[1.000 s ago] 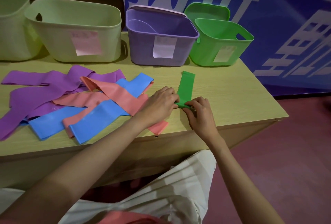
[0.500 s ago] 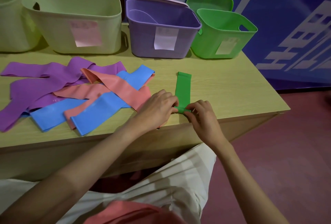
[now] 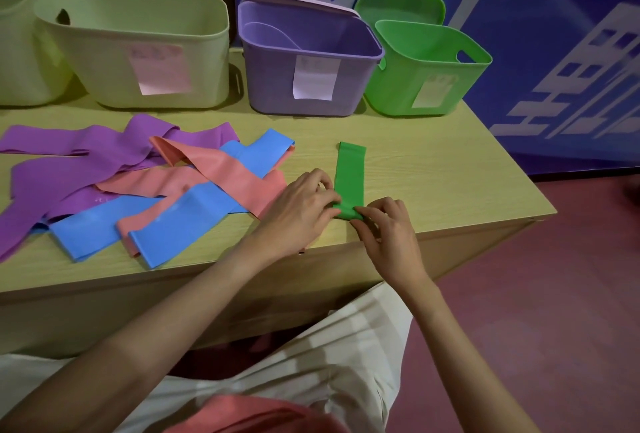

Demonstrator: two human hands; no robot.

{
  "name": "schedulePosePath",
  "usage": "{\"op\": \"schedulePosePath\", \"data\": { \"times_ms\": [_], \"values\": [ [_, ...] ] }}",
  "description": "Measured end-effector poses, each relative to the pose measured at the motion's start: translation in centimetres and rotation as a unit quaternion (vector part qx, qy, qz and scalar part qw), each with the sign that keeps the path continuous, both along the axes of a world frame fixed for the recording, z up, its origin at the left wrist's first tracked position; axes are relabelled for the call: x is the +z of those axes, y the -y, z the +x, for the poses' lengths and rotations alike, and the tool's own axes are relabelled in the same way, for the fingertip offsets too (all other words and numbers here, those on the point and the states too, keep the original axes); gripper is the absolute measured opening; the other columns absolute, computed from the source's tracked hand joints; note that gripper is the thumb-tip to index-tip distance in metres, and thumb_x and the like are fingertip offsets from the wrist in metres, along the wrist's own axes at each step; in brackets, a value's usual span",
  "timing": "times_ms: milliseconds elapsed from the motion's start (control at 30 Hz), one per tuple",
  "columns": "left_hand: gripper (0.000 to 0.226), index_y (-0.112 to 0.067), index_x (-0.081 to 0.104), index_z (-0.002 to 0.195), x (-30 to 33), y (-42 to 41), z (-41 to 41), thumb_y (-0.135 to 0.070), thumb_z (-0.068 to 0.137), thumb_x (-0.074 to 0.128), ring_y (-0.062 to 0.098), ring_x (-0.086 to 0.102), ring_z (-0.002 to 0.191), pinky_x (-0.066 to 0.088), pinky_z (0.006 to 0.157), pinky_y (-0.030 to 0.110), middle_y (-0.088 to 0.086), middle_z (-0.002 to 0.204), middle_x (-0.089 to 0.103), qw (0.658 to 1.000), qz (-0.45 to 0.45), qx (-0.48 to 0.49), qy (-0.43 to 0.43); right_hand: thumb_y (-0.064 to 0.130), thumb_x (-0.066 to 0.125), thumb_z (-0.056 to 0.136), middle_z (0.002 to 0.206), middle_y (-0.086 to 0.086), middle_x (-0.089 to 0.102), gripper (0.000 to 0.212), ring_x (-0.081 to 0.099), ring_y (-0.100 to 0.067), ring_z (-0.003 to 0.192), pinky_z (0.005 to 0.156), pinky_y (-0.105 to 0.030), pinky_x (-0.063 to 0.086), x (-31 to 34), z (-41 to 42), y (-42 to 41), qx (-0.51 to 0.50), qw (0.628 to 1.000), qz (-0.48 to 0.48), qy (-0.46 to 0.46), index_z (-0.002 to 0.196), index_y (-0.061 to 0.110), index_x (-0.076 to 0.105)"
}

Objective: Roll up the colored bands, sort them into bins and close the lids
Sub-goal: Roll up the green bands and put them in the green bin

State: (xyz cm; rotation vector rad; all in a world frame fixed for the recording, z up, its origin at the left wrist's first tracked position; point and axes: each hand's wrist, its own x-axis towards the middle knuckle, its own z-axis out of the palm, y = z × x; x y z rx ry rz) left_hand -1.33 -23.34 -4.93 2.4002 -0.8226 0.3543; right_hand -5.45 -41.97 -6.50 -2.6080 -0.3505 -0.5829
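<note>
Between our two hands the green band [image 3: 350, 174] lies flat on the wooden table [image 3: 433, 169], its near end rolled into a small coil. Our left hand [image 3: 300, 211] and right hand [image 3: 388, 230] pinch that coil from either side. The flat strip looks shorter than a second ago. Left of the grip, smooth purple bands [image 3: 79, 162], pink bands [image 3: 225, 173] and blue bands [image 3: 187, 214] overlap; beyond it stand the plastic purple bin [image 3: 308, 93] and green bin [image 3: 426, 86], both open-topped.

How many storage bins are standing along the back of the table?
4. At the far left a pale green bin is cut off by the picture's edge; next to it is another pale green bin, then a purple bin, and a bright green bin at the right. More may sit out of view.
</note>
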Motion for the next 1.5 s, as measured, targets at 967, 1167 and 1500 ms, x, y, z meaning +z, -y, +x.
{"op": "schedulePosePath", "data": {
  "times_ms": [967,1167,1500],
  "values": [
    [0.018,-0.008,0.066,0.105,0.2,-0.6,0.3,-0.019,0.094,0.059,0.017,0.055,0.101,0.045,0.089,0.036,0.002,0.106,0.063,0.997,0.029,-0.066,-0.022,0.014,0.066,0.09,0.089,-0.005,0.059,0.012,0.047,-0.018,0.085,0.071,-0.024,0.038,0.9,0.3,0.3,0.053,0.998,0.01,-0.038,0.098,0.005,0.067],
    [0.025,-0.015,0.06,0.113,0.0,-0.7,0.6,-0.028,0.091,0.063,0.011,0.051,0.102,0.041,0.088,0.025,-0.005,0.109,0.062,0.997,0.006,-0.06,-0.045,0.012,0.064,0.091,0.09,-0.006,0.059,0.012,0.049,-0.021,0.086,0.071,-0.022,0.036,0.7,0.3,0.1,0.032,0.999,0.013,-0.042,0.099,0.005,0.068],
    [0.018,-0.013,0.062,0.104,-0.6,-0.5,1.2,-0.027,0.092,0.061,0.013,0.05,0.098,0.042,0.087,0.031,-0.004,0.103,0.062,0.998,0.017,-0.053,-0.039,0.012,0.06,0.093,0.094,-0.008,0.056,0.02,0.049,-0.023,0.089,0.074,-0.026,0.039,0.4,0.2,-0.4,0.003,1.0,0.004,-0.018,0.109,0.002,0.066]
  ]
}}
